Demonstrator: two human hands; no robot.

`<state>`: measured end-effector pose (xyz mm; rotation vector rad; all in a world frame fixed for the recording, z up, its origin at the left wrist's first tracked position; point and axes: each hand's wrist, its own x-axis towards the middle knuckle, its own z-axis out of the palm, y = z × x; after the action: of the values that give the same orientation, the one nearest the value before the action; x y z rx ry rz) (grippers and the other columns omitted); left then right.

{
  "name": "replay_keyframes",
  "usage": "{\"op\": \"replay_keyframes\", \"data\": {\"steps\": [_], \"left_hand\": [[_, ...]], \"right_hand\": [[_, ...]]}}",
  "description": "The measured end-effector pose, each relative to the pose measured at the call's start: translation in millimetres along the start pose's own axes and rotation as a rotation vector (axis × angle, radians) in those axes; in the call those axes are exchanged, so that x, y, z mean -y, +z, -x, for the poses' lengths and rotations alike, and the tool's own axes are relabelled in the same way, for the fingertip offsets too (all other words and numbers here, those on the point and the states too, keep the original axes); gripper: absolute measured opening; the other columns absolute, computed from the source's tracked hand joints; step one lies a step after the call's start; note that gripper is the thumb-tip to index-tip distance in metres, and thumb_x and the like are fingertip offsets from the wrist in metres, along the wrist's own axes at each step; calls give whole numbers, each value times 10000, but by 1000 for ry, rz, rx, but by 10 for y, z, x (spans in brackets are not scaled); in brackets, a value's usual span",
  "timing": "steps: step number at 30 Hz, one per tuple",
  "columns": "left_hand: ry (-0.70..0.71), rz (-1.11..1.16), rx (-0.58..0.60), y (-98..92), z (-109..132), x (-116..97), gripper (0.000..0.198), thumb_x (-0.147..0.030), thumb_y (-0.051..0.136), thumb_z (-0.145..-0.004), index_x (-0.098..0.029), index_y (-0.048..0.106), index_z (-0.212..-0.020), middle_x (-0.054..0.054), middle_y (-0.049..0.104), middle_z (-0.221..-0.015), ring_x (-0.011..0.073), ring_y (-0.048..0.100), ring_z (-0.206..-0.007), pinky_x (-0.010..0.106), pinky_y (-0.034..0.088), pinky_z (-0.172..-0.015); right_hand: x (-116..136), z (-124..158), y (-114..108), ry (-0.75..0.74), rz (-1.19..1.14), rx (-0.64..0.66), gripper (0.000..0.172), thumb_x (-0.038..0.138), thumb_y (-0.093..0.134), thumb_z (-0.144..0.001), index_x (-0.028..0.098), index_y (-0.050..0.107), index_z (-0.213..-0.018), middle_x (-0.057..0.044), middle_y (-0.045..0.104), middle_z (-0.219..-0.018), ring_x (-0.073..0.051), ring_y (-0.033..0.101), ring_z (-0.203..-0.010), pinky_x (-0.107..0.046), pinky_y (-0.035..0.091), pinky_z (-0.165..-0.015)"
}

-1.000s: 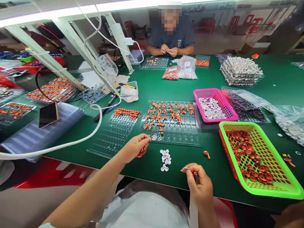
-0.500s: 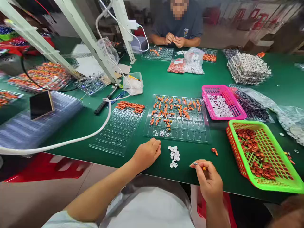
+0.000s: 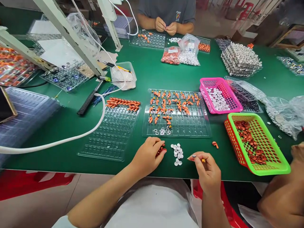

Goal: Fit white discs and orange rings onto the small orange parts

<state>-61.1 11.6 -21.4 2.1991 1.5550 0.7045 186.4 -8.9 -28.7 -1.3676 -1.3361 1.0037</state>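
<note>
My left hand [image 3: 148,155] rests on the green table with its fingers curled round dark red parts [image 3: 161,150]. Just right of it lies a small group of white discs [image 3: 177,154]. My right hand [image 3: 207,167] is pinched on a small pointed piece with a metallic spot [image 3: 193,156], and a yellow-orange bit [image 3: 203,160] shows between its fingers. Beyond both hands lies a clear tray [image 3: 190,128] with orange parts and white rings. A single orange part [image 3: 215,144] lies on the table above my right hand.
A green basket [image 3: 276,142] with red parts and a pink basket [image 3: 231,95] with white pieces stand at right. A clear tray [image 3: 106,136], black-handled tool [image 3: 86,103] and white cable [image 3: 71,136] lie left. A person's hands [image 3: 166,27] work opposite; another person's arm [image 3: 285,190] is at right.
Dark red parts now show in my left hand, where none could be seen before. My right hand keeps its pinch. The camera view has shifted, and the arm at right shows more.
</note>
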Motion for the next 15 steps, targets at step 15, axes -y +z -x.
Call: {"op": "replay_keyframes", "data": {"steps": [15], "left_hand": [[60,87,24,-225,48,131,462,27,363,-882,-75,672,-1210,134,742,-1187,238,713,-1072,393,622,-933]], "right_hand": [[68,-135,136,26,8,12,113,265,591,-944,213,602,-845,-22,675,-866,-158,702,-776,-272,576,-707]]}}
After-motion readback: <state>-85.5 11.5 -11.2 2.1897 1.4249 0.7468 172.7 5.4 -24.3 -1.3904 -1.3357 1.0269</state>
